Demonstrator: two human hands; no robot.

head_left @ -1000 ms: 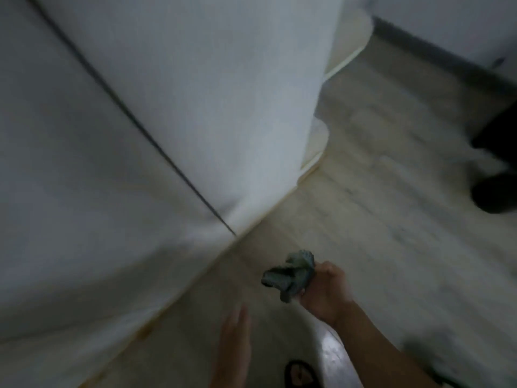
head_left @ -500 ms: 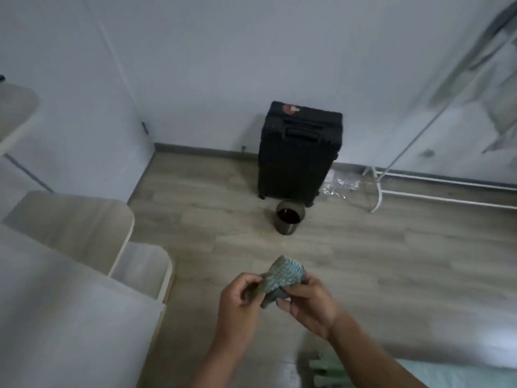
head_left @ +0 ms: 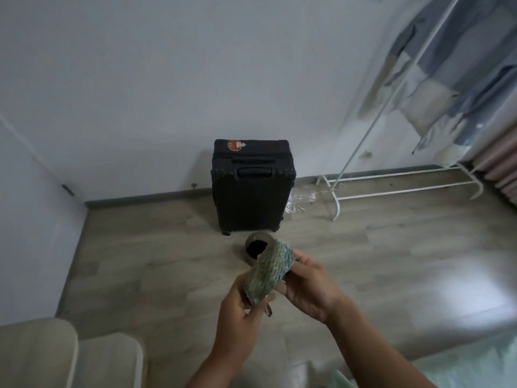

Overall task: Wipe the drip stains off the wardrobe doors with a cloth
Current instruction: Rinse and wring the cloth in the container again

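I am holding the green cloth [head_left: 270, 268] stretched between my fingers, my left hand [head_left: 239, 310] pinching its near edge and my right hand [head_left: 307, 285] curling round its far fold, probably refolding it for a clean wiping face.

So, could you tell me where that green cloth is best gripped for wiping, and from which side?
Probably by its ends, from underneath. The green cloth runs as a soft band, lower end pinched by the left hand, upper end curled over the right hand. Gathering both ends into one palm would leave the broad middle facing out.
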